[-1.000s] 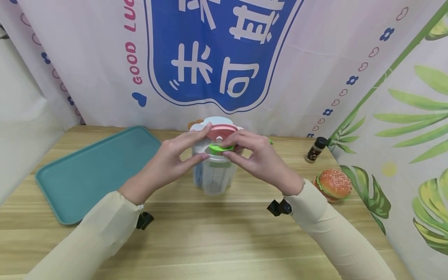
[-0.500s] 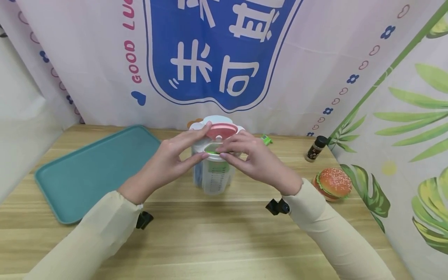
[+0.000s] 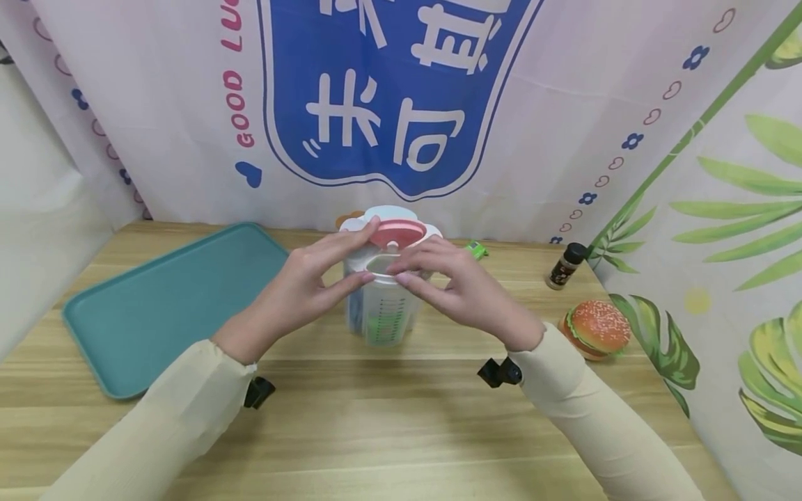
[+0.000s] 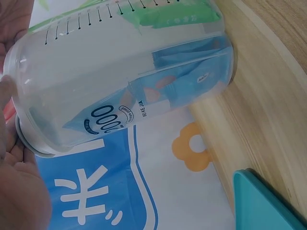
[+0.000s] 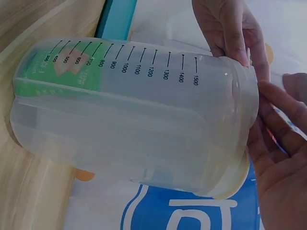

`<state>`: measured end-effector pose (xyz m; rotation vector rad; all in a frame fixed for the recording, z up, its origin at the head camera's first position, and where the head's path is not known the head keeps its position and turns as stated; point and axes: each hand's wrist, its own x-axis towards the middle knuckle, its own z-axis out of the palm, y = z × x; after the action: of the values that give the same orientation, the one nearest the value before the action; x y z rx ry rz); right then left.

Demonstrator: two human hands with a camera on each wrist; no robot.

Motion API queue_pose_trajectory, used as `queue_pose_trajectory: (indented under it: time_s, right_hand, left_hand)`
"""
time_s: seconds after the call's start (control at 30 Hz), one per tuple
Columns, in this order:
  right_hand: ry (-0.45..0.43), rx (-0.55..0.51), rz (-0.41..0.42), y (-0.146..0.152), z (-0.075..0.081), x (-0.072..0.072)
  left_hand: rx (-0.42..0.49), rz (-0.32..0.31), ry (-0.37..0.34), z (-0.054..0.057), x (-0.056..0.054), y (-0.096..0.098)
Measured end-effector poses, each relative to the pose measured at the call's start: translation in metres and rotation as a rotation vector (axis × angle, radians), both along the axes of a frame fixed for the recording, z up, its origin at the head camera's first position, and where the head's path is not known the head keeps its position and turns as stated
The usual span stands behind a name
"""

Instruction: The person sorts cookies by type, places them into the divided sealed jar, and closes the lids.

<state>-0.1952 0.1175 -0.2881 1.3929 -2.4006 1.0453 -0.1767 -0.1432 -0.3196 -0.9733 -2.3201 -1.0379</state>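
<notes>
A clear plastic storage container (image 3: 377, 300) with a measuring scale and several compartments stands upright at the table's centre back. Its red flip lid (image 3: 399, 236) is raised over the front opening. Behind the front wall, a green packet (image 5: 72, 72) lies at the bottom of that compartment. Blue packets (image 4: 182, 76) fill part of the left compartment. My left hand (image 3: 313, 275) holds the container's top, thumb at the front rim and fingers beside the red lid. Over the opening's right side, my right hand (image 3: 460, 282) touches the rim with bent, relaxed fingers and holds nothing.
A teal tray (image 3: 182, 313) lies on the left of the wooden table (image 3: 376, 431). At the right are a black-capped seasoning bottle (image 3: 565, 266) and a toy hamburger (image 3: 597, 330). Behind the right hand sits a small green object (image 3: 477, 250). A printed cloth (image 3: 526, 160) hangs behind.
The green packet has left my right fingers at the opening and dropped down to the bottom of the front compartment. Both hands stay at the container's top.
</notes>
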Motion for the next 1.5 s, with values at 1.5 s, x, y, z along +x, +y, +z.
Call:
queue_pose_trajectory:
  time_s: [1.5]
  right_hand:
    - [-0.308,0.537,-0.465,0.107,-0.132,-0.126]
  left_hand:
    - [-0.001,0.005,-0.021,0.000,0.001,-0.002]
